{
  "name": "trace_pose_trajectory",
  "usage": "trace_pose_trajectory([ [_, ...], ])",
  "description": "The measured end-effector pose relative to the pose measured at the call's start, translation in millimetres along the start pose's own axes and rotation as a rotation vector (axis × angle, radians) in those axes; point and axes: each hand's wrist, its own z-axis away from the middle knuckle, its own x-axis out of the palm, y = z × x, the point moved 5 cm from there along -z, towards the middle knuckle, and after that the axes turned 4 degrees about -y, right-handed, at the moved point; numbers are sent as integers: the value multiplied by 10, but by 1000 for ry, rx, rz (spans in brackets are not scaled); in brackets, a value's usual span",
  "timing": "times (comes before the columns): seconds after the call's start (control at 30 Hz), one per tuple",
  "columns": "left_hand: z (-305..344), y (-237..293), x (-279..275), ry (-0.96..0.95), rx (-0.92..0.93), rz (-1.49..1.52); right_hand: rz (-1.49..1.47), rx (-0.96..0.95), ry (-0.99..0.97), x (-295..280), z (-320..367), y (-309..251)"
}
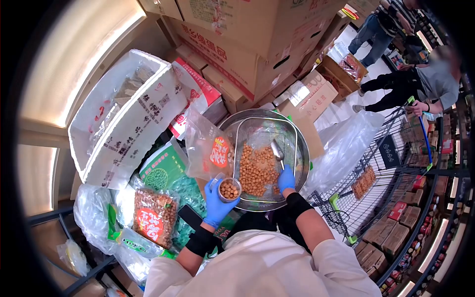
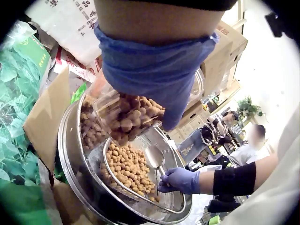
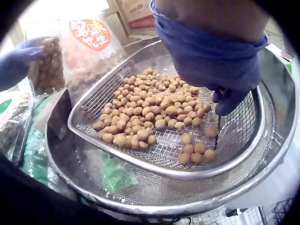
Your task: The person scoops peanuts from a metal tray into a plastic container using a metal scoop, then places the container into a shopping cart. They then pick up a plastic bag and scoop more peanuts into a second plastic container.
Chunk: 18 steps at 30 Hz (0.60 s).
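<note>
My blue-gloved left hand (image 1: 216, 202) grips a clear plastic jar (image 1: 229, 189) filled with round tan nuts; in the left wrist view the jar (image 2: 125, 115) is tilted. The fingers of my right hand (image 1: 286, 179) curl round the handle of a metal scoop (image 1: 277, 149), its bowl over the wire basket. In the right wrist view my right hand (image 3: 216, 75) hides most of the scoop. Loose nuts (image 3: 140, 110) lie in the wire mesh basket (image 3: 164, 170), which sits inside a large round metal pan (image 1: 308, 171). The jar is left of the basket, apart from the scoop.
An open printed bag (image 1: 212, 148) stands at the pan's left. A full bag of nuts (image 1: 151, 218), a phone (image 1: 190, 217) and a white foam box (image 1: 126, 128) lie further left. Cartons (image 1: 232, 44) are stacked behind. Right are a shopping cart (image 1: 366, 188) and two people.
</note>
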Motion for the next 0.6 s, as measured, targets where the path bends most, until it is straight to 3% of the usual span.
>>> trace_pose_trajectory([
  [0.17, 12, -66, 38, 8, -23, 18, 96, -96, -99, 82, 6, -1],
  [0.23, 20, -29, 17, 25, 17, -3, 187, -182, -273, 160, 14, 11],
  [0.6, 84, -83, 28, 14, 46, -37, 271, -455, -529, 74, 88, 1],
])
